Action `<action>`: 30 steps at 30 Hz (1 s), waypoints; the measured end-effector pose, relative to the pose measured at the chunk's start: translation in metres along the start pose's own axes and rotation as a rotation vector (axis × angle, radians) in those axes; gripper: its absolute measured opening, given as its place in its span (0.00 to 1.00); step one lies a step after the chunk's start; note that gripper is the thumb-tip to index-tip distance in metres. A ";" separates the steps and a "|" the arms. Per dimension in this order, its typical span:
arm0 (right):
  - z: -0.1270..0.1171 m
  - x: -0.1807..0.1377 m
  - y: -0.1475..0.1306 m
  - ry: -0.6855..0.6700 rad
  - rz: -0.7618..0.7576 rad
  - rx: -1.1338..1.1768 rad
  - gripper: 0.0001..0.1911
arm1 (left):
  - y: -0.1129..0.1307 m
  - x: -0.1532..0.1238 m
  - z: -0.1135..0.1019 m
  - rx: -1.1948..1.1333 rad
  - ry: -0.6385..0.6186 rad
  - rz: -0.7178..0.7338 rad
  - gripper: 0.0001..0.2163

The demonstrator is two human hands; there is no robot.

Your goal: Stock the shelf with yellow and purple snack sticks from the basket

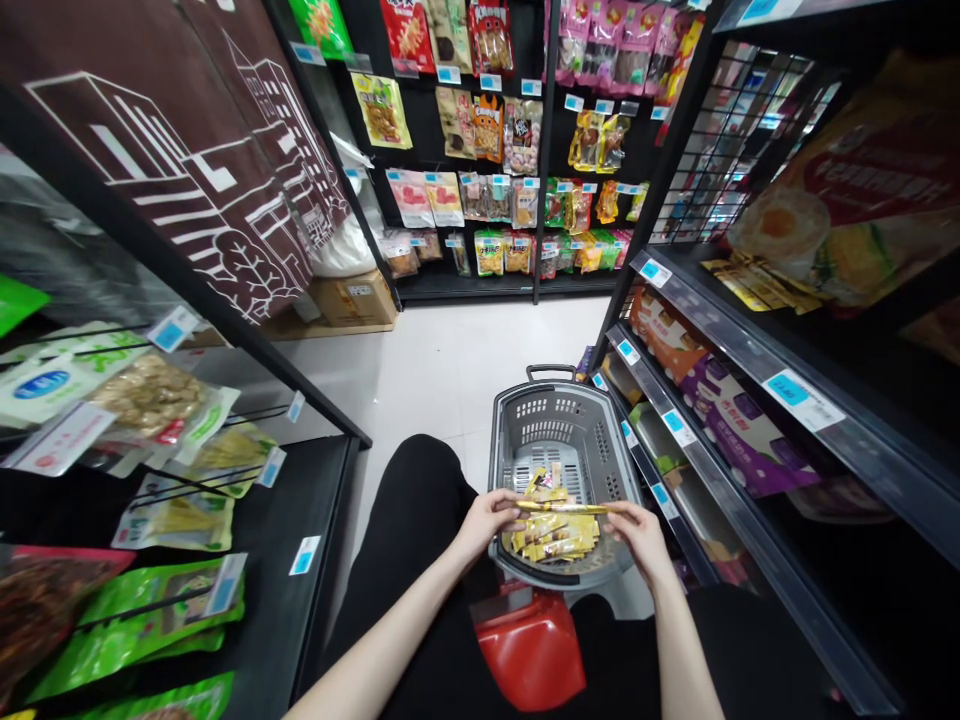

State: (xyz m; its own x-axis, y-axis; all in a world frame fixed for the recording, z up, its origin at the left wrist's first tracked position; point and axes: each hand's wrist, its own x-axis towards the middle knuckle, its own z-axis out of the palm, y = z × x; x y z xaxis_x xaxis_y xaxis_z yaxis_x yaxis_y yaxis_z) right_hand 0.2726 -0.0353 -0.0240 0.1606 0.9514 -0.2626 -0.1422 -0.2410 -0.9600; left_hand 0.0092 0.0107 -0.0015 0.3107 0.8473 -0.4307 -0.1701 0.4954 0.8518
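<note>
A thin yellow stick packet [562,508] is stretched level between my two hands, above the grey shopping basket [498,440]. My left hand [487,522] pinches its left end between thumb and fingers. At the other end, my right hand [637,530] has its thumb and fingers closed on the same packet. Beneath it, a loose pile of similar yellow packets [559,540] covers the near part of the basket floor. The basket stands between my knees, its far handle [551,370] raised a little above the rim.
A red plastic object [531,650] is close before my body. Shelves with boxes [739,425] rise on the right; more yellow packets [765,282] lie on the upper one. Hanging snack bags [176,520] fill the left rack. A cardboard box [352,300] sits beyond the tiled floor [450,350].
</note>
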 end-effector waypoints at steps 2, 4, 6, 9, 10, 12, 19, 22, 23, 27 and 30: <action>0.000 0.000 -0.002 -0.017 -0.033 0.066 0.11 | 0.002 -0.001 0.001 -0.029 0.005 0.009 0.12; 0.000 0.000 -0.004 -0.034 -0.072 0.128 0.12 | 0.003 -0.002 0.001 -0.071 -0.006 0.006 0.12; 0.001 -0.001 -0.007 -0.019 -0.101 0.087 0.14 | 0.004 -0.001 0.001 -0.043 0.003 -0.004 0.14; 0.004 -0.002 -0.009 0.033 -0.105 -0.072 0.13 | 0.003 0.000 -0.002 0.131 0.067 0.029 0.16; 0.005 -0.003 -0.010 0.041 -0.093 -0.090 0.15 | 0.002 0.001 -0.003 0.163 0.083 0.052 0.17; 0.006 -0.004 -0.011 0.047 -0.058 -0.065 0.19 | 0.000 0.002 -0.005 0.137 0.100 0.084 0.19; 0.005 -0.005 -0.017 0.087 -0.005 -0.029 0.20 | -0.003 0.001 -0.003 -0.137 0.143 -0.022 0.20; 0.005 -0.001 -0.013 0.086 -0.004 -0.052 0.19 | -0.004 0.003 -0.004 -0.046 0.140 -0.028 0.20; 0.004 0.001 -0.009 0.094 -0.013 -0.071 0.18 | -0.005 0.003 -0.005 0.037 0.152 -0.014 0.20; -0.004 0.011 0.003 0.264 -0.102 -0.281 0.15 | -0.011 0.004 -0.014 0.450 0.220 0.139 0.16; -0.017 0.030 -0.027 0.433 -0.234 -0.478 0.11 | -0.021 0.019 -0.029 0.654 0.115 0.125 0.14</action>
State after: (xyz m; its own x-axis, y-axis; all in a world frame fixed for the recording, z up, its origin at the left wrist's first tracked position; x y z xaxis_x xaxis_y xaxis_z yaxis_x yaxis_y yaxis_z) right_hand 0.2980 -0.0032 -0.0076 0.5248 0.8504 0.0374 0.3748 -0.1914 -0.9071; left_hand -0.0086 0.0221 -0.0357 0.2178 0.9237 -0.3152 0.4144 0.2048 0.8868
